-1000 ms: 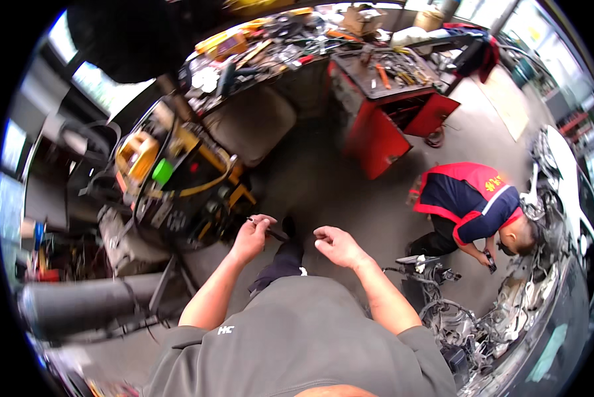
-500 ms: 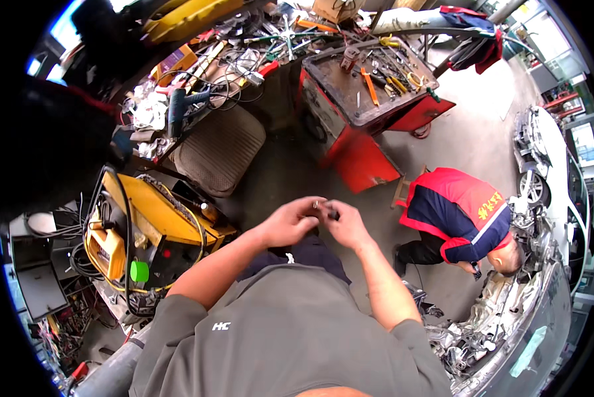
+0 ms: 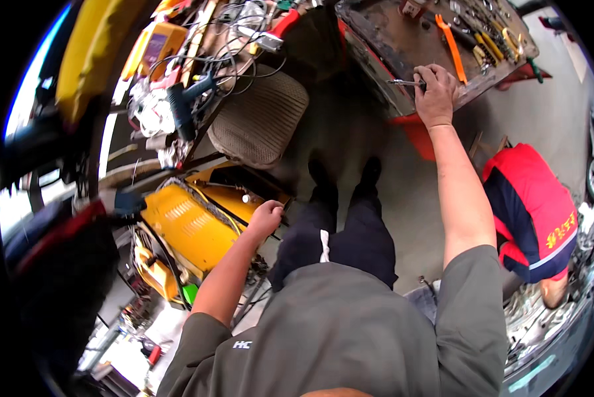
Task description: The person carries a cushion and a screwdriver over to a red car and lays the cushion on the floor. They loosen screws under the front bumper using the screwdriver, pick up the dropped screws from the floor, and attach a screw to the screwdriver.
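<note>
Right hand (image 3: 434,89) as I see it, outstretched, fingers curled round a slim metal tool (image 3: 403,83) at the edge of the red tool tray (image 3: 403,46), left hand (image 3: 268,217) loosely fisted, apparently empty, beside the yellow machine (image 3: 187,225), a crouching person in red (image 3: 532,212) nearby.

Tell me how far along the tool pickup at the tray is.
Done: the right hand has got to the red tool tray. In hand: it grips a slim metal tool at the tray's edge. Left: lifting it clear. The left hand hangs closed beside the yellow machine.

right hand (image 3: 434,91) on screwdriver (image 3: 406,83) at workbench (image 3: 403,46)
</note>
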The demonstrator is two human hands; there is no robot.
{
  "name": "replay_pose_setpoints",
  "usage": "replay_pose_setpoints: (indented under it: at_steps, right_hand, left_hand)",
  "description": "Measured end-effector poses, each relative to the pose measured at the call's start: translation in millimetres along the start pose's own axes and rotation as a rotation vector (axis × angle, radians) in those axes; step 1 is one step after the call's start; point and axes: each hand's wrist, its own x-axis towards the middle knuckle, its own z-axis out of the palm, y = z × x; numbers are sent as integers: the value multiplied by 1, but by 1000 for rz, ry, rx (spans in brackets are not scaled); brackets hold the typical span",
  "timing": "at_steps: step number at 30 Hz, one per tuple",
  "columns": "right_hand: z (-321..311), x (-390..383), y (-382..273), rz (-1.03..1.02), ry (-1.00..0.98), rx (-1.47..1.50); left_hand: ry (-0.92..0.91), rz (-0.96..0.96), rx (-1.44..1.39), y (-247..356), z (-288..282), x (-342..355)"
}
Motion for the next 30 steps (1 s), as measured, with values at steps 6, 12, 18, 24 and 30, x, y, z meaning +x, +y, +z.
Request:
replay_pose_setpoints:
  at_steps: [6, 12, 18, 24, 30]
  right_hand:
    - [20, 1, -1, -56, 114, -49]
    - [25, -5, -7, -136, 36, -69]
    - [48, -13, 10, -157, 23, -43]
    - [50, -14, 3, -157, -34, -39]
    - [53, -12, -3, -100, -92, -76]
  left_hand:
    - [-204, 285, 583, 16, 2, 181]
    - [-32, 372, 1063, 100, -24, 416]
    - [372, 773, 1458, 151, -43, 527]
    - [-193, 431, 1726, 129, -19, 523]
    - [-171, 519, 1797, 53, -16, 466]
